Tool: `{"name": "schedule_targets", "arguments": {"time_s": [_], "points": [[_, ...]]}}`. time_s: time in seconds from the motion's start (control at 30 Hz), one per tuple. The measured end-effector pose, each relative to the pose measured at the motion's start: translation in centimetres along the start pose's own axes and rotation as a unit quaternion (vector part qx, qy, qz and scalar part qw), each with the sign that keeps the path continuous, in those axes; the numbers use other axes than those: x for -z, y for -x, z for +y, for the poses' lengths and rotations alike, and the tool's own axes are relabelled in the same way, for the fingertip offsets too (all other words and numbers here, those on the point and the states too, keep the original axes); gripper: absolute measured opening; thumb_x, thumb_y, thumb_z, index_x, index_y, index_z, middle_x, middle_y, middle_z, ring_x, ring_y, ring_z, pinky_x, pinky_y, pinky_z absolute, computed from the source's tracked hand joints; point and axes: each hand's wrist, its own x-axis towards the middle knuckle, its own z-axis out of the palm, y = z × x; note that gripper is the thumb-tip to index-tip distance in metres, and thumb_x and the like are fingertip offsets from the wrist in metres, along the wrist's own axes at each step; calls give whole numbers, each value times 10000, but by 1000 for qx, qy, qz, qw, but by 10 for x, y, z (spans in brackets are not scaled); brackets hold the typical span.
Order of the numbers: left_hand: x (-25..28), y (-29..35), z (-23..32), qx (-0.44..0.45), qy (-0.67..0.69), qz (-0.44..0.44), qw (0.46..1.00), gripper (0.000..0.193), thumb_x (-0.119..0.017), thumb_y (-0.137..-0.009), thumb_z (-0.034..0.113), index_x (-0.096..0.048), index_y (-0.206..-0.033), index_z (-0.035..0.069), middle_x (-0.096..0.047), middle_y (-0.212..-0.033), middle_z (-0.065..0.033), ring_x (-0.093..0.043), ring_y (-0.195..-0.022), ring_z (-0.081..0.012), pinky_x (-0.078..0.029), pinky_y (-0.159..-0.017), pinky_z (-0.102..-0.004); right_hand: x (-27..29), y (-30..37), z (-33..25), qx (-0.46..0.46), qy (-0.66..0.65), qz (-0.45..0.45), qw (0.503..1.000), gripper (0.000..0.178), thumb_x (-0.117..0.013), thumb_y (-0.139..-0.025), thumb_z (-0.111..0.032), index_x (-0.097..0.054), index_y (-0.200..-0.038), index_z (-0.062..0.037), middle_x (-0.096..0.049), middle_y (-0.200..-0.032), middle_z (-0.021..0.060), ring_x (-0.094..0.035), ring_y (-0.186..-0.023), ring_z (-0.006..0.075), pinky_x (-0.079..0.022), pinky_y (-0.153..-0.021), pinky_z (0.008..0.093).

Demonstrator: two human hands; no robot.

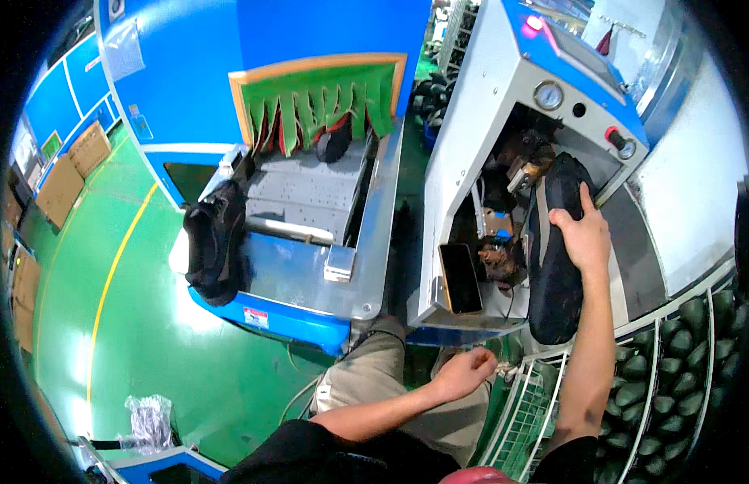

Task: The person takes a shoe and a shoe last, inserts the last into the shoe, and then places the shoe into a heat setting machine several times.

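Far left: 1 clear plastic bag (150, 419) on the green floor (133, 323), well apart from everything else.

Next: 1 conveyor (310, 242) running out of a blue tunnel hung with green flaps (322, 105). 2 dark shoes on it: 1 black shoe (216, 242) at the near left edge, 1 more (334, 139) just under the flaps, partly hidden.

Centre low: left hand (465, 373), 1 of 2 hands in view. Fingers curled in, loose fist, over the person's khaki-trousered lap. Whether anything sits inside that grip I cannot tell; nothing visible in it. It is near the base of the press, not touching it.

Centre right: 1 grey-and-blue press (503, 161), with 2 round gauges (548, 95) on the front panel. 1 phone (460, 277), dark screen, leans inside the open bay at its lower left.

Right: 1 black upper (556, 266), long, standing in the press bay, upper end under the panel, lower end near the rack. Right hand (582, 234) lies flat on its upper half, fingers spread, index pointing up along it; pressing on it, not clamped around it.

Far right: 1 wire rack (673, 355), rows of many dark green lasts, too many and too cropped to count.
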Motion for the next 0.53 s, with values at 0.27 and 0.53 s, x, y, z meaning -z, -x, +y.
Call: {"name": "schedule_targets", "arguments": {"time_s": [0.27,0.53], "points": [[20,35,67,-64,-106,107,987,347,-556,-1003,327,-674,-1031,2,-694,-788,-117,-652,-695,-214,-513,-670,-360,28,26,-1,-33,45,0,998,842,-577,-819,-537,-326,-1561,-227,-627,-1126,276,-611,-1074,420,-491,-928,488],[43,-34,194,-336,-189,202,900,270,-579,-991,263,-695,-1020,21,-708,-837,-140,-688,-768,-236,-532,-717,-342,38,36,10,-44,22,-10,999,850,-605,-810,-589,-337,-1553,-275,-593,-1168,278,-645,-1019,438,-515,-919,485]]}}
